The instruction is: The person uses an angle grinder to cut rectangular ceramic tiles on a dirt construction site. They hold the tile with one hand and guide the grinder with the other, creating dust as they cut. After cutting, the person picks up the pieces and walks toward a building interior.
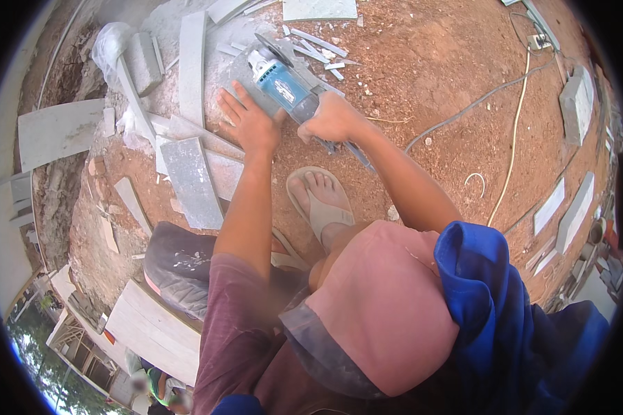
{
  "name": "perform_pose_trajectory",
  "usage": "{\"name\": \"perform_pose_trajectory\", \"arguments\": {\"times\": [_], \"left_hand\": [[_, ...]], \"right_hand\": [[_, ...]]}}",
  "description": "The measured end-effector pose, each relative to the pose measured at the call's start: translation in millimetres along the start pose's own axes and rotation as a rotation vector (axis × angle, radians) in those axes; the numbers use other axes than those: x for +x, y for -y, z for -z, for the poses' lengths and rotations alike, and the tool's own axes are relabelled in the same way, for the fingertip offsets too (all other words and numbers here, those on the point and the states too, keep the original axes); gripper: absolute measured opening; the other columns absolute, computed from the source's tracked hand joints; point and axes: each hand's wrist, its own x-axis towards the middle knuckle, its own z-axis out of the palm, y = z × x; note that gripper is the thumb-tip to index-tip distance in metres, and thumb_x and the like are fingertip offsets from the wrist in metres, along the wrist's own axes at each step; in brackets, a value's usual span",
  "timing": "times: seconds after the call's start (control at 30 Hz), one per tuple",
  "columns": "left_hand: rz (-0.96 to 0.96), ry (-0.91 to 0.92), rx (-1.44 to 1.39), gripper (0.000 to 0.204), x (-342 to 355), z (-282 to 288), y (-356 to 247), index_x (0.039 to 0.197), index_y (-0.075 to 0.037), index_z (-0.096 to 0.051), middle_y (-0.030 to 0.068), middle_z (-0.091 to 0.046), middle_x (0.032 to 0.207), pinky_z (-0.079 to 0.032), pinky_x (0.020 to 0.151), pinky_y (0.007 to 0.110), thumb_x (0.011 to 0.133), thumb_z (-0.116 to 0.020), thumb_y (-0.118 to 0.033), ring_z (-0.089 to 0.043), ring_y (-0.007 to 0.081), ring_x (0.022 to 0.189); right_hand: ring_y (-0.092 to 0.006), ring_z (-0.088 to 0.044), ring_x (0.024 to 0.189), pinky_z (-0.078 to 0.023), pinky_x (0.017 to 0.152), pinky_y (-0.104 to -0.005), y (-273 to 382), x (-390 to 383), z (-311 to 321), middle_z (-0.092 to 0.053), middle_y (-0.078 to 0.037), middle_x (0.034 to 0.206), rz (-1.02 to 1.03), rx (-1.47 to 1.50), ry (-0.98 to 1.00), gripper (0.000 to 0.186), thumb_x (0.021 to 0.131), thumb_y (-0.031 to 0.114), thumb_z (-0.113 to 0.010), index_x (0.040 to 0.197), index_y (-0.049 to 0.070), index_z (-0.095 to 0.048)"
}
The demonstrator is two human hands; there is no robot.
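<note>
Angle grinder (282,84) in our right hand (332,119), our left hand (255,126) spread beside it

We see the angle grinder at the upper middle of the view, with a smooth teal plastic housing, a pale gear head and a thin round disc (273,47) at the far end. A flat grey slab piece (237,69), powdered with dust, lies beneath the tool. Narrow pale strips (318,43) with straight edges are strewn just beyond. Nearer us, a speckled grey rectangular slab (191,183) overlaps paler flat pieces, and a chunky block (144,66) rests beside crumpled clear plastic (109,52). The ground (408,69) is reddish, grainy earth, whitened with powder around the slabs. To the right, a grey cable (464,107) and a cream cable (516,152) curve across it.

Pale lettering shows on the teal housing, too blurred for us to read.

Our right hand is wrapped firmly around the grinder's dark rear body. Our left hand is palm down, fingers fanned and thumb held apart, close to the tool; we cannot tell whether it presses on the stone beneath or hovers just above.
</note>
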Motion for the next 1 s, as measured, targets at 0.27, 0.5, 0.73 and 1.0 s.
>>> {"name": "perform_pose_trajectory", "arguments": {"times": [0.27, 0.5, 0.73, 1.0], "left_hand": [[-0.010, -0.016, 0.003, 0.132, 0, -1, -1, 0.169, -0.009, 0.002, 0.0265, 0.003, 0.175, -0.017, 0.122, 0.073, 0.080, -0.089, -0.045, 0.003, 0.0433, 0.163], [-0.001, 0.011, 0.016, 0.132, -6, -1, 0, 0.169, -0.009, 0.002, 0.0268, 0.003, 0.175, -0.017, 0.122, 0.073, 0.080, -0.089, -0.042, 0.003, 0.0436, 0.163], [-0.026, -0.032, -0.004, 0.131, -5, -7, 7, 0.169, -0.007, -0.005, 0.0313, -0.003, 0.173, -0.013, 0.122, 0.073, 0.078, -0.088, -0.051, -0.001, 0.0455, 0.163], [0.001, 0.009, -0.011, 0.133, -5, 0, -1, 0.169, -0.009, 0.003, 0.0265, 0.004, 0.175, -0.015, 0.123, 0.072, 0.080, -0.090, -0.041, 0.004, 0.0426, 0.163]], "right_hand": [[-0.0379, -0.074, 0.080, -0.059, 0.074, -0.0415, -4, 14, -4, -0.073, -0.031, 0.084, 0.061, 0.014, -0.040, 0.048, 0.054, 0.030, -0.083, 0.076, -0.011, -0.072], [-0.0377, -0.074, 0.080, -0.059, 0.074, -0.0411, -13, 9, -11, -0.073, -0.030, 0.085, 0.077, 0.045, -0.054, 0.048, 0.055, 0.031, -0.083, 0.077, -0.011, -0.072], [-0.0381, -0.074, 0.082, -0.059, 0.076, -0.0414, -3, -4, -3, -0.073, -0.031, 0.085, 0.006, 0.024, -0.005, 0.049, 0.057, 0.030, -0.083, 0.077, -0.013, -0.071], [-0.0362, -0.073, 0.076, -0.058, 0.072, -0.0414, -12, -5, -5, -0.071, -0.030, 0.079, 0.007, 0.044, -0.025, 0.046, 0.056, 0.029, -0.083, 0.074, -0.012, -0.071]]}}
